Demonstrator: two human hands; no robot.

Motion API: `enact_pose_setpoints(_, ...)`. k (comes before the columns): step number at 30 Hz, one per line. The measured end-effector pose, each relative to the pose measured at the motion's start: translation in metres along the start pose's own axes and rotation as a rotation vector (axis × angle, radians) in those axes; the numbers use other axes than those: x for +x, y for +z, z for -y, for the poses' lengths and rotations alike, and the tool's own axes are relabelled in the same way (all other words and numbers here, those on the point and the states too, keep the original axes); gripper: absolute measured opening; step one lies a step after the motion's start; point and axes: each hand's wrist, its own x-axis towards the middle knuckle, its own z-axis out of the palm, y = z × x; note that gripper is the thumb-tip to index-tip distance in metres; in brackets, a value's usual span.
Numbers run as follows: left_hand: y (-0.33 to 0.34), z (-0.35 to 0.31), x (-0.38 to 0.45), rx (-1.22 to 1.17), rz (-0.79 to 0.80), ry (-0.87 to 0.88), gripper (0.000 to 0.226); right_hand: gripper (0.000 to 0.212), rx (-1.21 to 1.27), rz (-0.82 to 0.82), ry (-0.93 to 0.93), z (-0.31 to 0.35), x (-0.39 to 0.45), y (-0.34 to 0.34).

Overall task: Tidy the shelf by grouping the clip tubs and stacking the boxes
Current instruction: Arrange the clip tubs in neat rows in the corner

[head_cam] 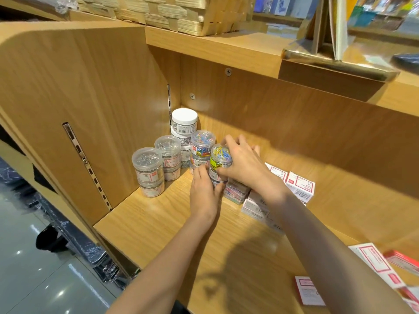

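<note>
My right hand (pixel 240 164) is curled round the tub of yellow and blue clips (pixel 221 156), fingers over its lid and side. That tub sits on top of a lower tub (pixel 214 176), which my left hand (pixel 204 189) grips from the front, thumb to the right of it. Stack is mid-shelf, toward the back left corner.

Touching it on the left: a stack topped by a tub of mixed-colour clips (pixel 202 142). Behind that, in the corner, a taller stack with a white-lidded tub (pixel 184 121) on top. Further left, two stacks of clear tubs with silver clips, one near the back (pixel 167 152), one nearer the shelf's front edge (pixel 147 165). All of them crowd the left side, no gap between neighbours that I can make out.

Just right of my held stack, under my right wrist: flat clear cases of coloured clips (pixel 235 191), partly hidden by the hand. Right of those, white boxes with red labels (pixel 300 185), some lying flat (pixel 256 206) under my forearm. More red-and-white boxes (pixel 371 261) loose at the shelf's front right, blurred.

Wooden shelf (pixel 158 223) has a side panel on the left with a slotted metal rail (pixel 88 168). Woven basket (pixel 181 12) on the shelf above.
</note>
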Motion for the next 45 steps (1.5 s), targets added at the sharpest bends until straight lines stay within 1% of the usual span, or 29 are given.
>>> enact_pose_setpoints(5,-0.009,0.014,-0.004,-0.003,0.026,0.038,0.047,0.057,0.037,0.061,-0.017,-0.001,0.003,0.000)
enact_pose_setpoints(8,-0.018,0.020,-0.002,-0.017,0.024,0.026,0.047,0.057,0.043,0.072,-0.022,-0.004,0.001,-0.001)
enact_pose_setpoints(11,-0.021,0.024,0.001,0.009,0.064,0.027,0.054,0.061,0.045,0.080,-0.034,-0.005,0.000,-0.001)
enact_pose_setpoints(14,-0.013,0.017,-0.002,0.009,0.097,0.014,0.060,0.070,-0.005,0.024,-0.043,0.000,-0.002,0.003)
enact_pose_setpoints(16,-0.007,0.011,-0.001,0.002,0.070,-0.017,0.058,0.073,-0.062,-0.044,-0.041,0.003,-0.004,0.009)
enact_pose_setpoints(19,-0.001,0.010,0.003,0.039,0.044,-0.026,0.052,0.070,-0.023,-0.080,-0.034,0.004,-0.004,0.016)
enact_pose_setpoints(23,0.000,0.011,0.004,0.034,0.043,-0.029,0.053,0.067,0.063,-0.060,-0.041,0.001,-0.001,0.015)
enact_pose_setpoints(28,-0.016,0.023,-0.001,-0.009,0.077,0.025,0.057,0.068,0.135,0.015,-0.039,0.000,-0.002,0.007)
enact_pose_setpoints(30,-0.029,0.030,-0.006,0.020,0.075,0.056,0.057,0.070,0.134,0.048,-0.077,0.003,-0.005,0.005)
enact_pose_setpoints(33,-0.047,0.037,-0.013,0.100,0.033,0.086,0.049,0.069,0.154,0.078,-0.151,0.016,-0.008,0.008)
enact_pose_setpoints(35,-0.055,0.039,-0.013,0.149,-0.007,0.086,0.044,0.071,0.169,0.051,-0.161,0.024,-0.006,0.015)
enact_pose_setpoints(39,-0.065,0.041,-0.014,0.232,-0.035,0.047,0.035,0.076,0.066,-0.083,-0.165,0.029,-0.004,0.030)
enact_pose_setpoints(42,-0.066,0.041,-0.015,0.243,-0.028,0.051,0.035,0.076,0.012,-0.085,-0.207,0.025,-0.003,0.030)
enact_pose_setpoints(45,-0.065,0.040,-0.013,0.234,-0.024,0.056,0.040,0.073,0.017,-0.081,-0.249,0.020,-0.003,0.028)
